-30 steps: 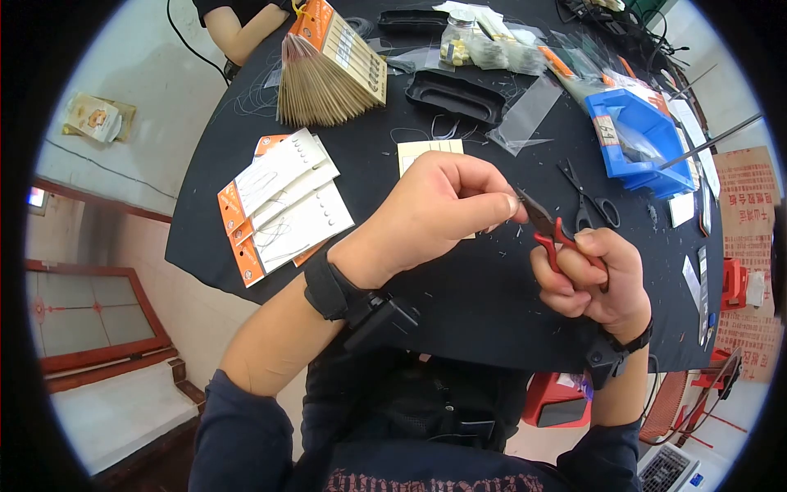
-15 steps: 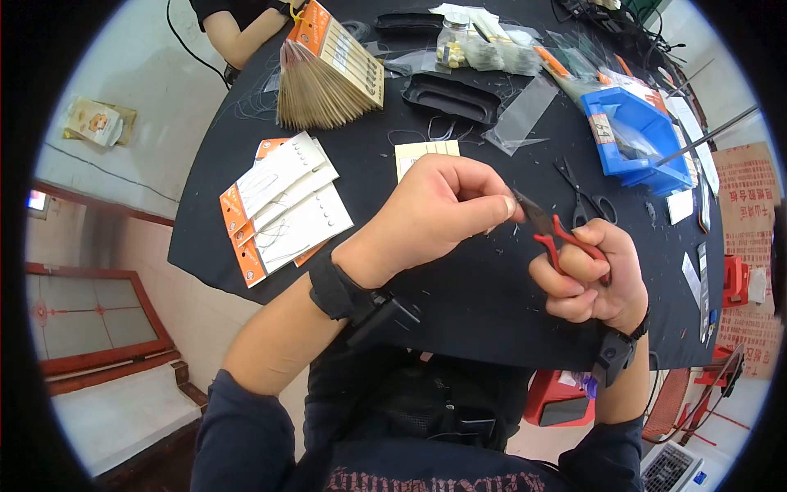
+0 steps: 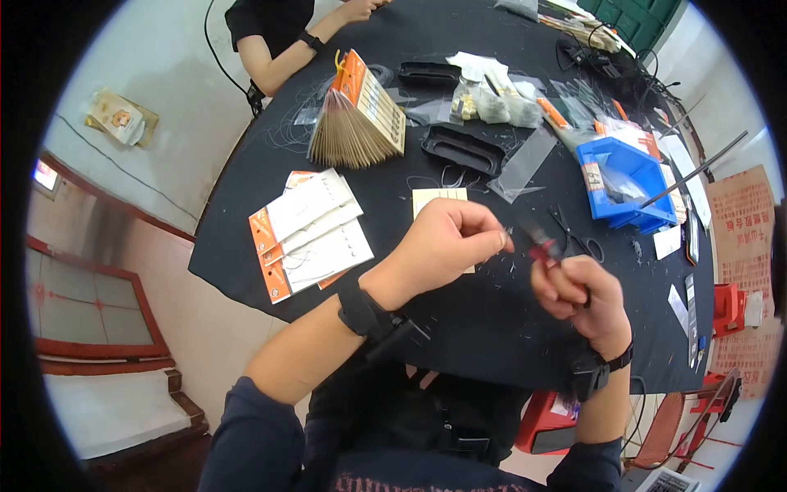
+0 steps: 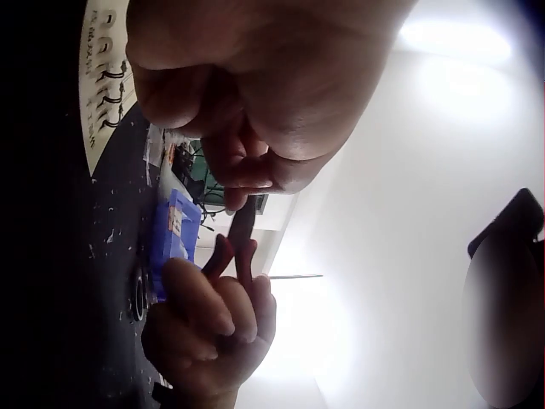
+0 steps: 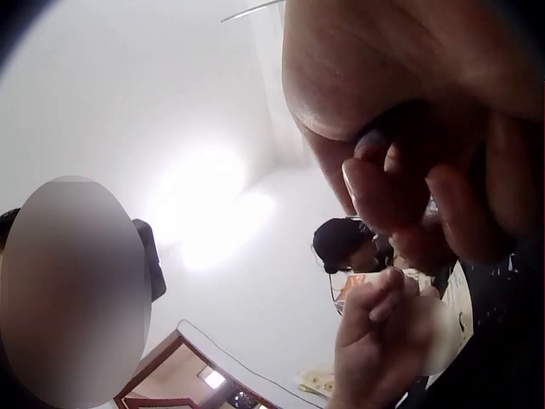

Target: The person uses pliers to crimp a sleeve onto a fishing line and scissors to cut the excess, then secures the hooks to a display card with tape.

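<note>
My left hand (image 3: 447, 250) is raised over the table, thumb and forefinger pinched together; I cannot tell what tiny thing sits between them. Red-handled pliers (image 4: 243, 226) with dark, tapered jaws are gripped by my right hand (image 3: 580, 289), its fingers curled round the handles. In the head view the pliers are blurred, their tip close beside the left fingertips. Partly under the left hand lies a cream card (image 3: 438, 196) on the black tablecloth. The right palm and curled fingers (image 5: 387, 192) hide most of the pliers in the right wrist view.
White and orange cards (image 3: 316, 234) with thin lines lie to the left, before a fanned card bundle (image 3: 361, 123). Black scissors (image 3: 586, 246), a blue bin (image 3: 627, 184) and a black tray (image 3: 463, 152) lie beyond the hands. Another person's arm (image 3: 287, 66) rests at the far edge.
The pliers' tip has moved slightly away from the left fingertips and is now blurred by motion. The head view has shifted, showing more of the far table.
</note>
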Demonstrator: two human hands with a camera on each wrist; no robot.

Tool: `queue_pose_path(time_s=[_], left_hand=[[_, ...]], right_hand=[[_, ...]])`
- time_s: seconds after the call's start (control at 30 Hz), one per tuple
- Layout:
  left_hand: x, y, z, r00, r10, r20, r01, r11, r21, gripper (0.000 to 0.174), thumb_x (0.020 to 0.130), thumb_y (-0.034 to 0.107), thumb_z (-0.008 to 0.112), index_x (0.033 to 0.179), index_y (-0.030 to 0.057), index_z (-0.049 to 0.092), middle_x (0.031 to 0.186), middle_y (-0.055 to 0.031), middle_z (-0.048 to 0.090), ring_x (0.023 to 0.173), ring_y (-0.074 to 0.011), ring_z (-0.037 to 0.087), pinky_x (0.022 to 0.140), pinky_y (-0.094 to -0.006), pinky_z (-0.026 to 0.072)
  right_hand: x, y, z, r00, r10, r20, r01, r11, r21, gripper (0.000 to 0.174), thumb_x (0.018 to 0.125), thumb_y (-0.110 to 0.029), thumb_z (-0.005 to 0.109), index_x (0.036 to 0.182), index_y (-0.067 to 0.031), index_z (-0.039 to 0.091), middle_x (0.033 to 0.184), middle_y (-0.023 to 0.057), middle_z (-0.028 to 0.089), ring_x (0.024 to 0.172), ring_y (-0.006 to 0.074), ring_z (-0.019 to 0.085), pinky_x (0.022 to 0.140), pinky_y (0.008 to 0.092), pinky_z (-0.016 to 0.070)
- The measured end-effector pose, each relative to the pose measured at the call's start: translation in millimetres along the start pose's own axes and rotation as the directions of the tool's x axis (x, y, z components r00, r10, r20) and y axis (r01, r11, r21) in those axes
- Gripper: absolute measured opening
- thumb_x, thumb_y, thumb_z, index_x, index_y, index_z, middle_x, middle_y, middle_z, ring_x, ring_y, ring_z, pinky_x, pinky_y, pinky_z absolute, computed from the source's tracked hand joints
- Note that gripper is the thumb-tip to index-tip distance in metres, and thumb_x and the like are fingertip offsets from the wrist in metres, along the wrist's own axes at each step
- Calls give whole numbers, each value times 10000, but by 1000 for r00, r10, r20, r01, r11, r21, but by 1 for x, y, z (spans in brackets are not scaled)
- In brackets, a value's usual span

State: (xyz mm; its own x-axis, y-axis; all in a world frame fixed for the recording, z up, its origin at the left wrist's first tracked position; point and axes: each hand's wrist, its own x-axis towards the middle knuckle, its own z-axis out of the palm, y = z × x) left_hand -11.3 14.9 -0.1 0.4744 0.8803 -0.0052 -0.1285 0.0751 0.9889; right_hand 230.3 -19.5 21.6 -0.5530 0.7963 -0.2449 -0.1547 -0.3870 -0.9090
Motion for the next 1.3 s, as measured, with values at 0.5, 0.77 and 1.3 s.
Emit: queue_pose_path(time_s=[0.5, 0.77, 1.3], left_hand=[[-6, 1, 1, 1000, 10, 14, -9, 997, -77, 146, 897, 121, 650, 889, -16, 700, 693, 31, 582, 614, -10, 492, 551, -170, 374], [-6, 1, 3, 998, -3, 59, 7, 997, -77, 147, 904, 123, 656, 882, -17, 697, 689, 34, 577, 608, -10, 478, 545, -172, 360], [-8, 0, 10, 974, -59, 217, 48, 997, 57, 95, 865, 57, 639, 871, -15, 701, 825, -42, 704, 726, -41, 588, 655, -195, 458]], right_hand=[[10, 2, 12, 825, -520, -221, 2, 394, -919, 218, 676, -125, 776, 720, 29, 628, 770, 94, 570, 571, 213, 519, 530, 318, 407], [6, 3, 26, 787, -552, -276, -108, 316, -942, 187, 678, -176, 773, 727, -11, 699, 846, 72, 623, 690, 237, 606, 613, 324, 481], [7, -6, 31, 711, -703, 24, 320, 293, -901, 226, 643, -35, 747, 862, -75, 703, 993, 80, 618, 901, 240, 624, 761, 331, 501]])
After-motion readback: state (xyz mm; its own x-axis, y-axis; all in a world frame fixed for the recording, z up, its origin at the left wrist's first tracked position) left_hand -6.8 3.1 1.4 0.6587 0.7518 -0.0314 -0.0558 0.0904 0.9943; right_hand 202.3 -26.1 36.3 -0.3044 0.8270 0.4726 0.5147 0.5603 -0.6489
